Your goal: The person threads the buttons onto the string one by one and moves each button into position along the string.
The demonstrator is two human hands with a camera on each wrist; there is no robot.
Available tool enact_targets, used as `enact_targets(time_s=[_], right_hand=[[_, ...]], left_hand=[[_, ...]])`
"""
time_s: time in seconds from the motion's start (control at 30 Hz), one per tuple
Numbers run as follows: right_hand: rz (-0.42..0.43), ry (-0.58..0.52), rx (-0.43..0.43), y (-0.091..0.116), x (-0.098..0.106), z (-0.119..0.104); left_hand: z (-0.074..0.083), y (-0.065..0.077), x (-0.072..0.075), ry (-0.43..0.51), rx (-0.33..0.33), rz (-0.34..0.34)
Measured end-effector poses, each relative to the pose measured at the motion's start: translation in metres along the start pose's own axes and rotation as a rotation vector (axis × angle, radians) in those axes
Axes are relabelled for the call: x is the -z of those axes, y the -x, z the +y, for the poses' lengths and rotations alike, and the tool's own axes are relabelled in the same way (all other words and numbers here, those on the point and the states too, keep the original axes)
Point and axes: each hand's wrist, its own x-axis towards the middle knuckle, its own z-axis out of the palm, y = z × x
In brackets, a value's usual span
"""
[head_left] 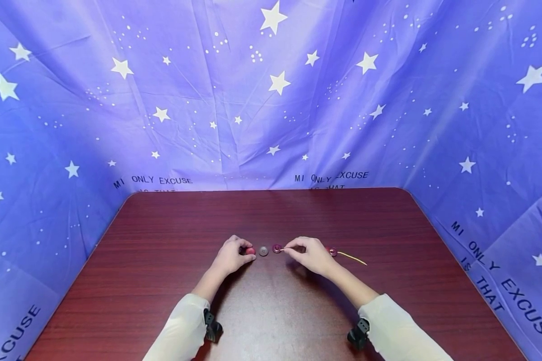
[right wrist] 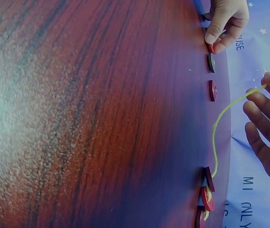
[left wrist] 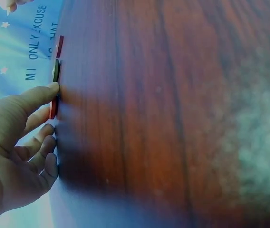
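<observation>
My left hand point(head_left: 235, 254) rests at the table, thumb and fingers around the edge of a red button point(head_left: 250, 251). Beside it lie a grey button point(head_left: 264, 251) and a dark red button point(head_left: 277, 248) in a row. My right hand point(head_left: 310, 255) pinches one end of a yellow string point(right wrist: 215, 128) between thumb and index finger, raised above the table in the right wrist view. The string curves down to a cluster of red buttons point(right wrist: 207, 198) strung on it. In the head view the right hand partly hides this cluster, and a yellow tail point(head_left: 353, 258) trails out to its right.
The buttons lie on a dark red wood-grain table point(head_left: 271, 215) with rounded far corners. A blue-purple curtain point(head_left: 235, 90) with white stars and lettering surrounds its back and sides. Black wrist cameras point(head_left: 359, 333) sit at both sleeve cuffs.
</observation>
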Motion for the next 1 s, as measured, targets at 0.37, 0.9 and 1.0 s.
enact_targets(time_s=[0.37, 0.9, 1.0], right_hand=[[0.001, 0.0, -0.003, 0.0009, 0.0003, 0.0002], [0.014, 0.025, 0.02, -0.0006, 0.0004, 0.0005], [0.009, 0.019, 0.017, -0.0006, 0.0003, 0.0013]], left_hand=[[0.0, 0.0007, 0.0007, 0.028, 0.012, 0.028], [-0.0023, 0.0011, 0.0024, 0.125, -0.018, 0.052], [-0.0025, 0.0004, 0.0026, 0.149, -0.016, 0.059]])
